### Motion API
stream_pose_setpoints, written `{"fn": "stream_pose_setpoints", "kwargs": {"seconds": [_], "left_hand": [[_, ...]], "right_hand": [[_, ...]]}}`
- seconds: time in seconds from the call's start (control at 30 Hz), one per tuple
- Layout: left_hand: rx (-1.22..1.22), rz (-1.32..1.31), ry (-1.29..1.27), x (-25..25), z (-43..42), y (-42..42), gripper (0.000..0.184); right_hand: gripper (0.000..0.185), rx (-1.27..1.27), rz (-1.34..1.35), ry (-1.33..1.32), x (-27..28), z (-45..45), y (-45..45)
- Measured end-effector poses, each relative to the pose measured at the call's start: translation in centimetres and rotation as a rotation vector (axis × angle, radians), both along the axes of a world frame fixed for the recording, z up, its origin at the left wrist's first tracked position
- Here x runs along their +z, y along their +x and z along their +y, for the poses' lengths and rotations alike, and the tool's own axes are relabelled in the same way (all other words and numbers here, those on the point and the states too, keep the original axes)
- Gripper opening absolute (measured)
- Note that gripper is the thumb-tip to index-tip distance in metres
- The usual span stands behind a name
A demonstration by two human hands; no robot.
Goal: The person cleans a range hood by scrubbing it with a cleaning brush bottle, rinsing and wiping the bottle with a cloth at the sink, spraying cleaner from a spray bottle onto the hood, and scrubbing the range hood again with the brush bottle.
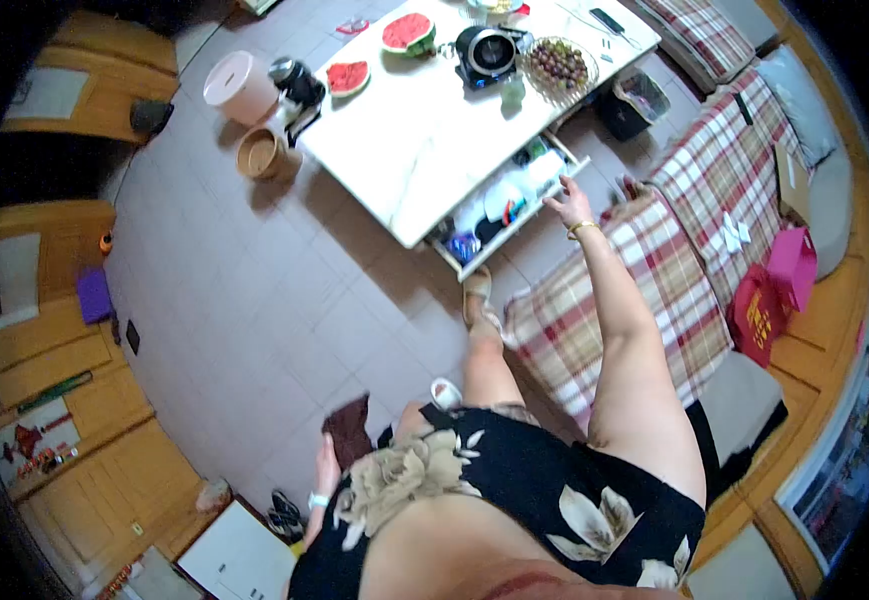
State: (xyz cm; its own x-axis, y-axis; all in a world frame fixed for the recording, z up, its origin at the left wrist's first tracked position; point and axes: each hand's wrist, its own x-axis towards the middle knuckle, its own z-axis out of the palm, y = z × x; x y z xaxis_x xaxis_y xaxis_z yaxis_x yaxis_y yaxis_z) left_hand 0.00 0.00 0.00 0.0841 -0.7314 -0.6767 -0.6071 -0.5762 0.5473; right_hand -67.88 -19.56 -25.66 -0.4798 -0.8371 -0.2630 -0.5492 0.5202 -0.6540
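Pale grey floor tiles [254, 280] surround a white rectangular marble-look table [384, 150], its long white drawer [522, 223] standing open with loose small items. Right hand [567, 205], fingers spread, appears empty at the drawer's outer end; contact cannot be confirmed. Left hand [327, 460] grips a dark brown textured cloth [348, 428] beside the body. Risks: careless pushing could pinch fingers; unsettled contents could jam the drawer; stepping forward could knock a shin.

Multicoloured small contents [512, 211] of the white rectangular drawer [505, 234]: mostly too small to tell
White marbled table [414, 140]: top edge cuts it off
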Motion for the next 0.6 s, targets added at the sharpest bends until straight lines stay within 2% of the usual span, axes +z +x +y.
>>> {"fn": "stream_pose_setpoints", "kwargs": {"seconds": [0.03,0.07,0.1,0.13,0.17,0.2,0.23,0.27,0.37,0.4,0.47,0.5,0.57,0.6], "left_hand": [[0.247,0.112,0.112,-8.2,5.0,8.9,0.071],[0.109,-0.139,-0.032,-4.0,5.5,5.8,0.071],[0.160,-0.174,0.148,-5.5,-3.5,-0.3,0.069],[0.245,-0.191,0.175,-4.7,-1.1,2.0,0.068],[0.334,-0.139,0.123,-8.3,-2.3,1.5,0.066],[0.334,-0.133,0.116,-8.6,-4.0,0.3,0.066],[0.216,-0.246,0.193,-6.5,-4.7,-0.3,0.065],[0.095,-0.327,0.222,-7.3,-7.2,-1.6,0.063],[0.175,-0.254,0.253,-6.5,-10.4,-3.3,0.060],[0.002,-0.311,0.302,-6.6,-11.7,-2.7,0.060],[0.041,-0.315,0.216,-5.8,-14.3,-6.2,0.060],[0.087,-0.317,0.131,-5.7,-15.3,-7.3,0.061],[0.109,-0.292,0.194,-7.3,-14.5,-3.7,0.061],[0.031,-0.353,0.308,-9.4,-13.0,0.3,0.060]], "right_hand": [[0.085,-0.045,0.043,-0.045,-0.6,-1.7,0.0],[0.086,-0.057,0.089,-0.166,-1.3,-2.8,0.5],[0.088,-0.087,0.066,-0.116,-4.9,-13.0,-5.5],[0.090,-0.112,0.016,-0.051,-7.1,-12.6,-4.2],[0.092,-0.136,0.022,-0.074,-7.1,-17.9,-7.0],[0.092,-0.145,0.094,-0.093,-6.7,-21.5,-8.3],[0.092,-0.153,0.144,-0.074,-7.5,-22.4,-7.9],[0.093,-0.174,0.133,-0.071,-6.4,-25.9,-9.3],[0.092,-0.142,0.079,-0.180,-10.3,-30.1,-11.0],[0.092,-0.149,0.078,-0.178,-11.5,-31.0,-11.5],[0.075,-0.141,0.042,-0.150,-13.8,-32.6,-12.0],[0.075,-0.146,0.042,-0.153,-13.7,-33.0,-11.8],[0.055,-0.146,0.157,-0.016,-11.5,-32.8,-10.0],[0.044,-0.164,0.248,-0.018,-10.9,-32.4,-9.2]]}}
